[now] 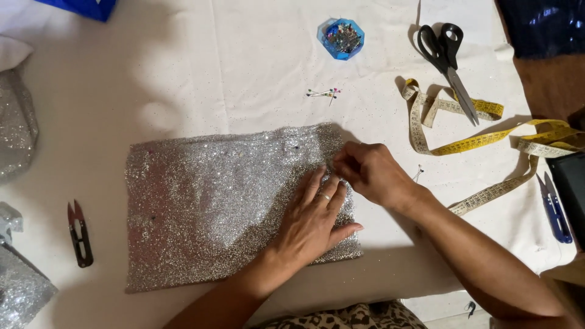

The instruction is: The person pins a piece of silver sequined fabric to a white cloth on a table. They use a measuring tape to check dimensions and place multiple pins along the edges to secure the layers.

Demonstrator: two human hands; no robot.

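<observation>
Glittery silver fabric [213, 201] lies under the flat, open left hand [314, 219]; the right hand [368, 173] pinches narrowly at its right edge, where a pin could prick fingers.

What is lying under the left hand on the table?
The left hand lies flat on the silver glitter fabric, which rests on a white cloth. Whatever is beneath the palm and fabric is covered.

A rough, sparkling silver glitter fabric [225, 201] is laid on a matt white cloth surface [244, 55]. At two o'clock, scissors [448, 61] with glossy black plastic handles and dull metal blades are seen beside a soft yellow tape measure [481, 143]. A translucent blue plastic pin box [342, 38] is seen at twelve o'clock.
</observation>
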